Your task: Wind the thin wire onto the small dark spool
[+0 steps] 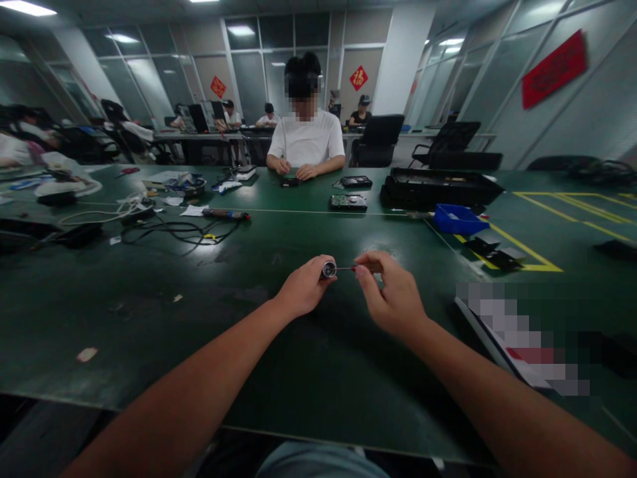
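My left hand [303,289] is closed round a small dark cylindrical object [329,269], whose round, silvery-rimmed end faces me. From my right hand [393,292] a thin metal shaft [344,269] with a bit of red at its base points left to the side of that cylinder. It looks like a small screwdriver, pinched between thumb and fingers; most of its handle is hidden. Whether the tip touches the cylinder I cannot tell. Both hands are held over the green table [279,358], close together near its middle.
Across the table sits a person [306,143] handling a small dark object. Two hard drives [348,202] lie ahead, with a black tray [440,189] and a blue bin [458,219] to their right. Black cables [184,232] and an electric screwdriver [226,214] lie on the left.
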Demonstrator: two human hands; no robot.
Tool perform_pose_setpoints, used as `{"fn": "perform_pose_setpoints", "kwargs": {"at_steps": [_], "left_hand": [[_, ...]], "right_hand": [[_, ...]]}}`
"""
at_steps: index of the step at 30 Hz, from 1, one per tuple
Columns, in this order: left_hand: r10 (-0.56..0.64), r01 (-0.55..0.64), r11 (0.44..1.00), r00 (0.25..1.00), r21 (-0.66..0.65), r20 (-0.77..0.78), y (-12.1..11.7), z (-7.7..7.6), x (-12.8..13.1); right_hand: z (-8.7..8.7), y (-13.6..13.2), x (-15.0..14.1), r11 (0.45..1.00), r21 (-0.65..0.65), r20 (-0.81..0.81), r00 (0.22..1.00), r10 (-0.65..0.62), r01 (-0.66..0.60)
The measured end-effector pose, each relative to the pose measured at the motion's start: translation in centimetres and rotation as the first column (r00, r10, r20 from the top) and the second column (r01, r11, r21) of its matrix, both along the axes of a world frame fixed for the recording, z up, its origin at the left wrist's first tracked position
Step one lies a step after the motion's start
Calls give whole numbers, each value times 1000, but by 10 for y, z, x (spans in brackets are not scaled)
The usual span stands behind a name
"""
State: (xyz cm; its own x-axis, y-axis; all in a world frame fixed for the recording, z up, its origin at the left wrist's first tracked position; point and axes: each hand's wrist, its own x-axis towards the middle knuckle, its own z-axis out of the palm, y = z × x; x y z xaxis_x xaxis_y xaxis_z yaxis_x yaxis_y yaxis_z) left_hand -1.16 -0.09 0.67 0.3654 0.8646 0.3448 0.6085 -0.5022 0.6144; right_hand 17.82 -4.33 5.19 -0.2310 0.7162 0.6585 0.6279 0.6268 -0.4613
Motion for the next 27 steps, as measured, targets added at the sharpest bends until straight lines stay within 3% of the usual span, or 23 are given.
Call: {"fn": "perform_pose_setpoints", "kwargs": {"at_steps": [6, 11, 15, 18, 22, 24, 27], "left_hand": [[-19, 18, 1000, 1000, -22, -24, 1, 0, 2], [35, -35, 999, 999, 4, 19, -1, 2, 0], [49, -50, 998, 997, 28, 52, -1, 4, -1], [47, -50, 998, 997, 41, 67, -2, 6, -1], [50, -53, 998, 996, 39, 70, -2, 7, 0], [47, -50, 998, 997, 37, 66, -2, 7, 0], [42, -44, 998, 997, 41, 64, -3, 7, 1]], "right_hand": [[1, -2, 0, 999, -17, 37, 999, 28, -28], [-9, 1, -2, 991, -125, -242, 970, 23, -55], [-14, 12, -2, 968, -223, -478, 879, -7, -113], [-16, 23, 1, 943, -274, -647, 762, -35, -189], [-20, 30, 3, 920, -296, -762, 645, -66, -256], [-19, 27, 3, 941, -265, -741, 669, -60, -210], [-15, 20, 1, 968, -214, -642, 766, -40, -129]]}}
